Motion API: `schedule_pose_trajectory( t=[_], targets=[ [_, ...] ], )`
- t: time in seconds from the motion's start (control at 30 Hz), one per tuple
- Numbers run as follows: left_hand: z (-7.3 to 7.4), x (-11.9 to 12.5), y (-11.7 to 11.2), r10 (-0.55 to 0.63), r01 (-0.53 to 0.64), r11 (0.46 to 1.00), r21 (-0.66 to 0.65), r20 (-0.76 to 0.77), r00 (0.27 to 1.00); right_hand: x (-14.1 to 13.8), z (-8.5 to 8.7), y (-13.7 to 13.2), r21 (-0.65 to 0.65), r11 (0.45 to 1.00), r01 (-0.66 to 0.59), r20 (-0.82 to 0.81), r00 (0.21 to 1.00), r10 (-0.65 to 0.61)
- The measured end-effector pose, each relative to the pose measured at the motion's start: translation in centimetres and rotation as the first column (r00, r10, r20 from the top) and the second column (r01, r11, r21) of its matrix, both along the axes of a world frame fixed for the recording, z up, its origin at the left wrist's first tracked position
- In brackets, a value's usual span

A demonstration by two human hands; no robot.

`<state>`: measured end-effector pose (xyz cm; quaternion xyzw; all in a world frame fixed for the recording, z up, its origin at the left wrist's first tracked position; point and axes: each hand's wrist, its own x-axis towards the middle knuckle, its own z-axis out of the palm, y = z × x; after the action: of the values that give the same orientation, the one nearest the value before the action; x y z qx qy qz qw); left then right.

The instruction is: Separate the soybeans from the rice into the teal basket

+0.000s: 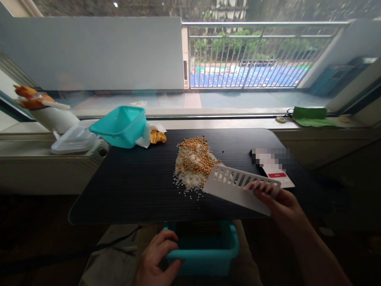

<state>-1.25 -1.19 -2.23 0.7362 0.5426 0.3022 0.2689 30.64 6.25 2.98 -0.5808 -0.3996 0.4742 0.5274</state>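
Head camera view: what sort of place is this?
Probably an upper-floor room beside a large window: a black table stands against the sill, with a balcony railing and a blue sports court outside.

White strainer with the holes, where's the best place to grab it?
Probably the strainer's right end, from the right, as the right hand does, fingers showing through the slots. It is long and flat, and its left end meets the pile of rice and beans, so leave that end free. The left hand is busy holding the blue tub.
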Motion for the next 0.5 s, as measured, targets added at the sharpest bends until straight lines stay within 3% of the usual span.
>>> schedule_pose_trajectory(
  t=[0.13, 0.5],
  targets=[
    [-0.1, 0.1, 0.3, -0.011, 0.011, 0.999, 0.03, 0.001, 1.0, 0.3, 0.1, 1.9, 0.071, 0.988, 0.134, 0.017, 0.991, -0.136],
    [0.2, 0.5, 0.2, -0.038, 0.038, 0.999, 0.009, -0.003, 0.999, 0.4, 0.3, 2.1, 0.021, 0.995, 0.1, -0.038, 0.994, -0.1]
  ],
)
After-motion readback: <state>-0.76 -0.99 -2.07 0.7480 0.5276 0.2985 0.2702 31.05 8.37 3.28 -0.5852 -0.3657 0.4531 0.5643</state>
